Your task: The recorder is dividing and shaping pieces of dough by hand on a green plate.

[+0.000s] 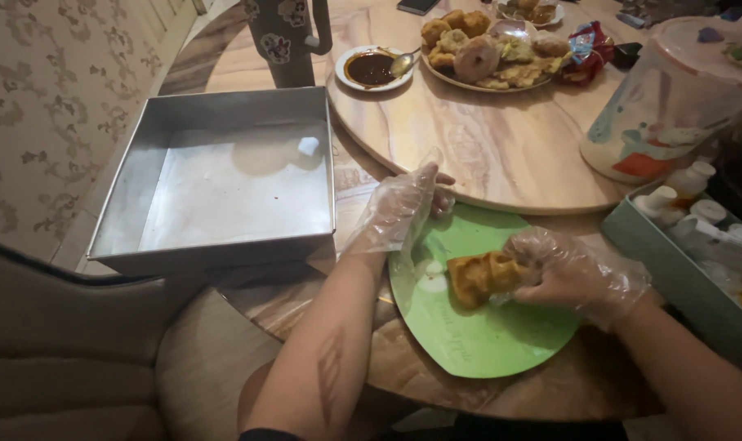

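A green plate [485, 339] lies at the near edge of the round marble table. On it sits a golden-brown piece of fried food [479, 278]. My right hand [579, 273], in a clear plastic glove, grips that piece from the right. My left hand [399, 208], also gloved, rests on the plate's left rim with its fingers spread and nothing in them.
A square metal baking tin [126, 216] stands to the left. On the raised turntable [501, 155] beyond are a platter of fried snacks [485, 49], a saucer of dark sauce [372, 69] and a floral jug [285, 41]. A plastic pitcher [673, 98] and a box of small bottles [697, 237] are at right.
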